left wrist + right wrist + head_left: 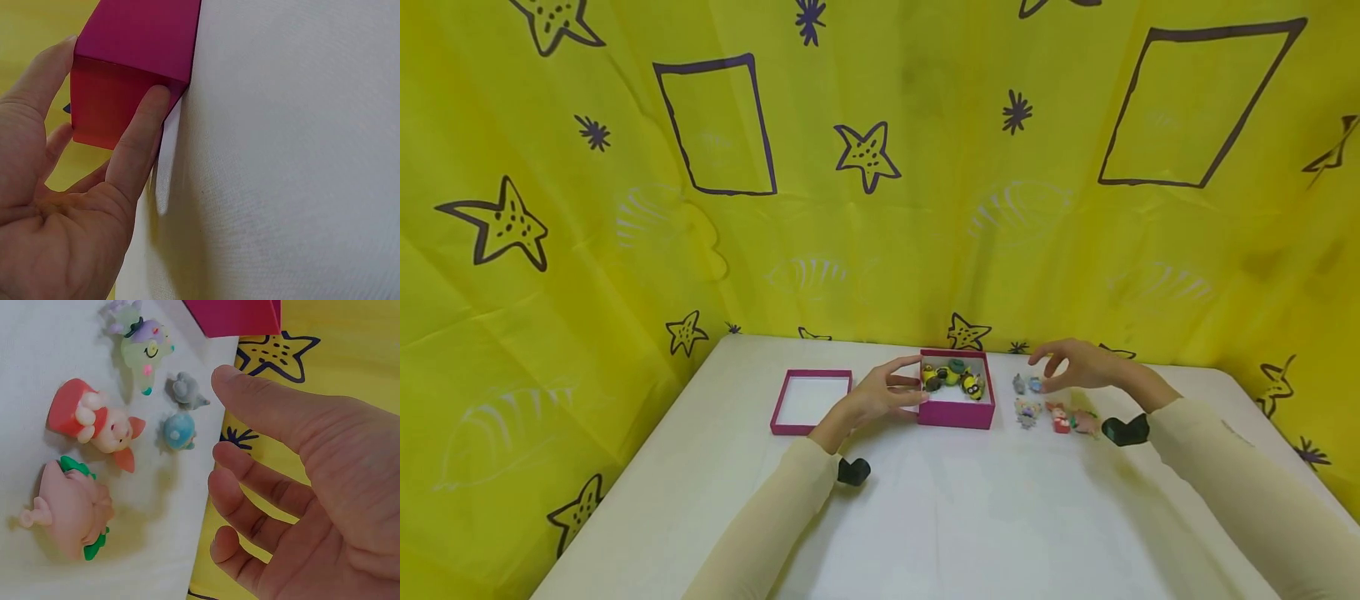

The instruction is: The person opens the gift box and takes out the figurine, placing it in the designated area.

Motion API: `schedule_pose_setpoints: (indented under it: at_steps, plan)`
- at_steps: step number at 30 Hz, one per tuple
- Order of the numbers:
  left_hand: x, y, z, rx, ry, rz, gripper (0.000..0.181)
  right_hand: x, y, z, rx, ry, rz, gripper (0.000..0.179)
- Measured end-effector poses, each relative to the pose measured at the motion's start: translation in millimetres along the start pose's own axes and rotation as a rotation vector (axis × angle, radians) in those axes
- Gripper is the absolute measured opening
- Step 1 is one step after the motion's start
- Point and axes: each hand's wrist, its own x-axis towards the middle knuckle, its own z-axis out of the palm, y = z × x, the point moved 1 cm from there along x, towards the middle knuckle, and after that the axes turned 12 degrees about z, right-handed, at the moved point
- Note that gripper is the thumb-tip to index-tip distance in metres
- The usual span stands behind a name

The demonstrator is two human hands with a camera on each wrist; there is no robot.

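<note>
My left hand is at the left wall of a magenta box, its fingertips against the box's side and edges. In the left wrist view, one finger lies along the box's red-lit side. Several yellow, dark and green figurines lie inside the box. My right hand hovers over the small figurines right of the box, thumb and fingers apart with nothing between them. Nearest to it are a blue round figurine and a grey one.
A shallow magenta lid lies left of the box, white inside up. Right of the box are a pale green and purple figurine, a piglet figurine with a red block and a pink one with green parts. A yellow curtain hangs behind.
</note>
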Motion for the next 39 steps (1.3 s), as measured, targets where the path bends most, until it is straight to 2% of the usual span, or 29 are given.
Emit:
schedule_pose_setpoints:
  at_steps: [7, 12, 16, 30, 39]
  plan:
    - [0.2, -1.5, -0.2, 0.034, 0.008, 0.008, 0.076, -4.0, -14.9, -3.1, 0.016, -0.01, -0.02, 0.048]
    - [0.1, -2.6, -1.1, 0.042, 0.001, 0.043, 0.076, -7.1, -29.3, -6.8, 0.001, 0.017, -0.046, 0.049]
    - [0.4, -3.0, -1.3, 0.051, 0.0, 0.042, 0.075, -8.8, -40.5, -8.7, -0.006, 0.03, -0.069, 0.05]
    - [1.0, -3.4, -1.5, 0.04, -0.008, 0.039, 0.078, -2.8, -69.7, -4.4, 0.021, 0.052, -0.093, 0.06]
    - [0.4, -3.1, -1.1, 0.045, -0.003, 0.037, 0.075, 4.9, -83.1, 2.5, 0.035, 0.036, -0.119, 0.054]
